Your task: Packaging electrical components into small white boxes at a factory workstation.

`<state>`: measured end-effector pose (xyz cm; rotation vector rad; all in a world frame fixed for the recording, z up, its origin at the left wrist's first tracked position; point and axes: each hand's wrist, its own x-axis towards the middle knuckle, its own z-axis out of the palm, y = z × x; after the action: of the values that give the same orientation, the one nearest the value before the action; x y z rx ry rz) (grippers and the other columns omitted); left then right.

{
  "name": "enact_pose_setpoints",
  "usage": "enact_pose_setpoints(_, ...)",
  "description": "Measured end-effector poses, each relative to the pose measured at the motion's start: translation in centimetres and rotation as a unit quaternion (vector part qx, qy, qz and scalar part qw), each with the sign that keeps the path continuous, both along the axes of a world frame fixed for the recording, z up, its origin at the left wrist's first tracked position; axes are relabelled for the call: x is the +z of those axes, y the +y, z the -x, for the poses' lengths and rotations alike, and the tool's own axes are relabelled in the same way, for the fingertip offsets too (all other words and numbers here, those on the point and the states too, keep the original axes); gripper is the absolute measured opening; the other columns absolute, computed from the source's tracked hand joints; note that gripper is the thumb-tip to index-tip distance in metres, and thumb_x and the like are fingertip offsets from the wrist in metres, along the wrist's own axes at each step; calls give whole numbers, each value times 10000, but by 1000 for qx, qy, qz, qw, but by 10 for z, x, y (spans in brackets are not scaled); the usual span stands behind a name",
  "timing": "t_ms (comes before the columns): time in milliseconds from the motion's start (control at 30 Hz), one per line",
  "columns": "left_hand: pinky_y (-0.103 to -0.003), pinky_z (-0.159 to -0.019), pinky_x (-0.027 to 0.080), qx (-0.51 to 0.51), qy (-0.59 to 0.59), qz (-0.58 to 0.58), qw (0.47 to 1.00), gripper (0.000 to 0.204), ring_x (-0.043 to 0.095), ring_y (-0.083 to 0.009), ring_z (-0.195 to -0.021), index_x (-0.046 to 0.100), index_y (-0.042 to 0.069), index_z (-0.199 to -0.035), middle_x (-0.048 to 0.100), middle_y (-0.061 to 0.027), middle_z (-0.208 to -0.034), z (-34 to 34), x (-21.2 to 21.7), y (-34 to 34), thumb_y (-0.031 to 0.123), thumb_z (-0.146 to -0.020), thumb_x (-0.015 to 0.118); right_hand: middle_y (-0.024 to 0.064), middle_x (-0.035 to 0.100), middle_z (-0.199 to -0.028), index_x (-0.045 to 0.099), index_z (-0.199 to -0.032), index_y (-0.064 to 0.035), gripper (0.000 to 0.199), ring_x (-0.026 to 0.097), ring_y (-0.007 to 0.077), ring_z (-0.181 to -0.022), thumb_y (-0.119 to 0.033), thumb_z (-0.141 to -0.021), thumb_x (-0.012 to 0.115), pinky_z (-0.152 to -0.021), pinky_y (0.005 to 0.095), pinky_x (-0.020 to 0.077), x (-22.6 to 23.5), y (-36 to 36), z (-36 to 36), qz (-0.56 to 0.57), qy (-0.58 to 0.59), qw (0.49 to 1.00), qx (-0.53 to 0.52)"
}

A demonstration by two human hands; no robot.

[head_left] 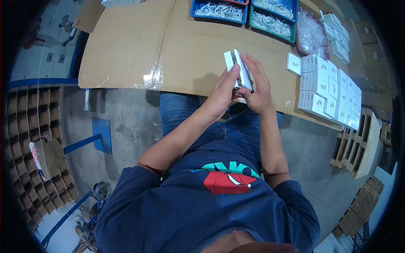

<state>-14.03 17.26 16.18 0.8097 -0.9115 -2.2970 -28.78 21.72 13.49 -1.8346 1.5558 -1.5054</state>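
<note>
Left hand (221,95) is closed in a narrow grip on the left side and near end of a white carton (242,72); right hand (260,90) is curled round its right side, fingers along the outer face and thumb at the near end; the carton is held over the near edge of the cardboard-covered table (126,50), the landmark for all places below.

The carton's long axis runs away from the person, its far end leaning slightly left and pointing toward the table's far edge; a white panel (228,61) stands at that end, left of the main body, with a dark gap between; the contents cannot be told.

On the table's right end are a single white box (293,64) and, just beside it, a stack of white boxes (322,86); at the table's far edge, right of its middle, stand a blue tray (217,19) and a green tray (272,38), both filled with slender pale pieces; clear plastic bags (312,33) lie right of these; a wooden pallet (363,143) stands off the table's near right corner.
</note>
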Motion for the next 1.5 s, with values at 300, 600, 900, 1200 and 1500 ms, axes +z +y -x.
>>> enact_pose_setpoints(300, -348, -938, 510, 12, 21, 8, 1000, 517, 617, -141, -1041, 519, 68, -1355, 616, -61, -1172, 4, -2, 7, 511, -1110, 416, 246, 591, -1371, 568, -1437, 8, 829, 609, 393, -1252, -689, -998, 477, -1031, 422, 497, -4, 1, -8, 25, -5, 999, -26)
enact_pose_setpoints(600, -366, -947, 508, 12, 23, 18, 1000, 519, 622, -150, -1063, 521, 48, -1346, 622, -70, -1173, 7, -1, 10, 499, -1114, 408, 250, 623, -1355, 599, -1398, 23, 801, 625, 398, -1241, -665, -1042, 397, -1031, 431, 502, -2, 2, -7, 40, 1, 999, -36)
enact_pose_setpoints(900, -300, -849, 533, 37, 42, 31, 998, 499, 620, -111, -987, 514, 33, -1361, 624, -41, -1116, 11, -8, 14, 458, -1124, 403, 259, 633, -1354, 603, -1388, 46, 800, 636, 407, -1232, -644, -1063, 361, -1027, 437, 507, -11, 2, -9, 56, -12, 997, -43)
enact_pose_setpoints(1200, -346, -889, 523, 47, 37, 67, 996, 462, 624, -131, -980, 542, 51, -1280, 625, -50, -1122, 11, -14, 16, 469, -1121, 426, 260, 625, -1391, 596, -1393, 60, 814, 617, 430, -1269, -642, -1068, 345, -1079, 468, 471, -15, 2, -10, 73, -27, 996, -36)
enact_pose_setpoints(1500, -347, -984, 501, 64, 12, 261, 963, 953, 588, -204, -1141, 52, 68, -1669, 522, -134, -1363, 6, -20, 7, 472, -1034, 636, 269, 464, -1564, 525, -1476, 37, 892, 473, 397, -1448, -711, -991, 475, -1185, 473, 375, -10, 4, -2, 53, -128, 990, 26)
